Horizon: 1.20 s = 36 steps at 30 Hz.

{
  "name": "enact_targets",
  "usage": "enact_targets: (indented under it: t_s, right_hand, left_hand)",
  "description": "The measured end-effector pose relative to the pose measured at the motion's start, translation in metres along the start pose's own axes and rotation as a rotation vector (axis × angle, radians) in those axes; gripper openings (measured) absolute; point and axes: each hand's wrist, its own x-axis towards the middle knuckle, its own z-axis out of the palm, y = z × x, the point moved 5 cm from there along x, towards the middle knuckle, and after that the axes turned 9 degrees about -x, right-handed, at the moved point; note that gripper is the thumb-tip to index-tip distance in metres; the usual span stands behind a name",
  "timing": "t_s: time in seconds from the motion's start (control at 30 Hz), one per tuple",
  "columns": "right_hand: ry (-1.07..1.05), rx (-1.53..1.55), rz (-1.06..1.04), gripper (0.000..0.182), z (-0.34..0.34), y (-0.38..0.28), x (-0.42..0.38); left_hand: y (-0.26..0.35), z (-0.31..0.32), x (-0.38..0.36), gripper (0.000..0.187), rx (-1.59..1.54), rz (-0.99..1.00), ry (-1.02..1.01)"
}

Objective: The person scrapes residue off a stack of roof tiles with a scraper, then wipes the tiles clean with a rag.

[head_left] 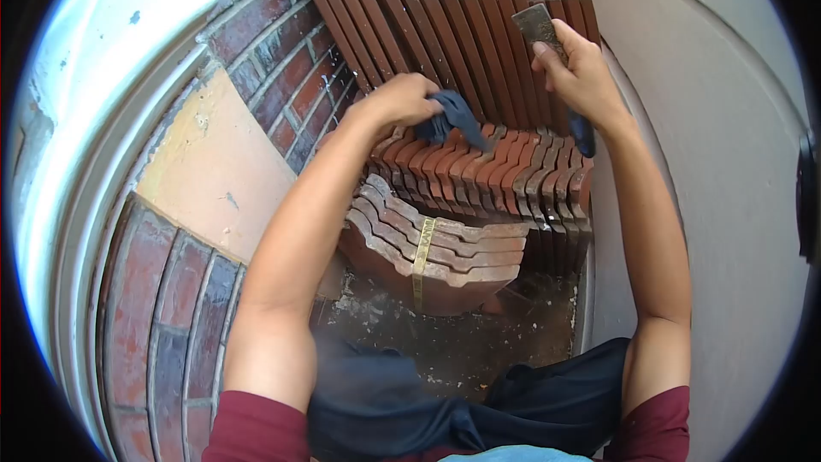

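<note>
My left hand (395,103) grips a dark blue cloth (453,120) just above a row of upright red roof tiles (479,171). My right hand (581,77) is raised to the right of it and holds a flat grey metal tool (539,27) with a dark blue handle (583,133) that hangs below the wrist. The blade stands in front of a taller stack of upright red tiles (445,26). The two hands are apart, with the cloth between them.
A bundle of flat tiles (436,257) tied with a yellow strap (422,257) lies on the dirty floor (462,334). A red brick wall (274,43) and a peach slab (214,171) stand left; a plain grey wall (710,162) stands right.
</note>
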Motion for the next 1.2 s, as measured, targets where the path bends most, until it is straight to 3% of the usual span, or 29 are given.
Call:
enact_targets:
  t_s: [0.07, 0.1, 0.17, 0.3, 0.37, 0.43, 0.57, 0.73, 0.83, 0.97, 1.07, 1.17, 1.2]
  right_hand:
    - [0.035, 0.092, -0.064, 0.011, 0.019, 0.0, 0.008]
    - [0.058, 0.139, -0.027, 0.011, 0.015, 0.016, 0.005]
    - [0.084, 0.196, -0.026, 0.01, 0.023, 0.02, 0.009]
    - [0.032, 0.23, -0.035, 0.01, 0.034, 0.02, 0.004]
    - [0.025, 0.243, -0.036, 0.01, 0.035, 0.019, 0.004]
    - [0.042, 0.255, -0.039, 0.01, 0.038, 0.018, 0.006]
    - [0.093, 0.282, -0.038, 0.01, 0.048, 0.013, 0.01]
    - [0.137, 0.294, -0.046, 0.012, 0.073, 0.011, 0.023]
    - [0.158, 0.304, -0.047, 0.014, 0.086, 0.007, 0.03]
    - [0.206, 0.326, -0.059, 0.017, 0.095, -0.007, 0.046]
    - [0.238, 0.349, -0.049, 0.02, 0.101, -0.011, 0.058]
    - [0.308, 0.302, -0.042, 0.022, 0.107, -0.011, 0.065]
    - [0.356, 0.229, -0.064, 0.022, 0.107, -0.013, 0.065]
  left_hand:
    - [-0.016, -0.031, -0.016, 0.031, -0.13, 0.003, 0.178]
    - [0.005, -0.049, -0.016, 0.029, -0.064, 0.035, 0.242]
    - [0.005, -0.078, -0.022, 0.03, -0.181, 0.18, 0.546]
    - [0.034, -0.117, -0.035, 0.032, -0.222, 0.285, 1.214]
    - [0.037, -0.111, -0.024, 0.032, -0.071, 0.327, 1.292]
    - [0.044, -0.09, -0.011, 0.032, 0.017, 0.438, 1.238]
    - [0.029, -0.027, -0.001, 0.03, 0.02, 0.435, 1.044]
    - [0.017, 0.014, -0.008, 0.035, 0.142, 0.093, 0.53]
    - [0.014, 0.025, -0.012, 0.044, 0.229, 0.04, 0.256]
    - [0.007, 0.022, -0.016, 0.046, 0.085, 0.174, 0.445]
    - [-0.007, 0.017, -0.008, 0.04, -0.397, 0.243, 0.615]
    - [0.015, 0.019, -0.001, 0.035, -1.19, 0.147, 0.481]
    - [0.021, 0.023, 0.003, 0.041, -1.294, 0.156, 0.427]
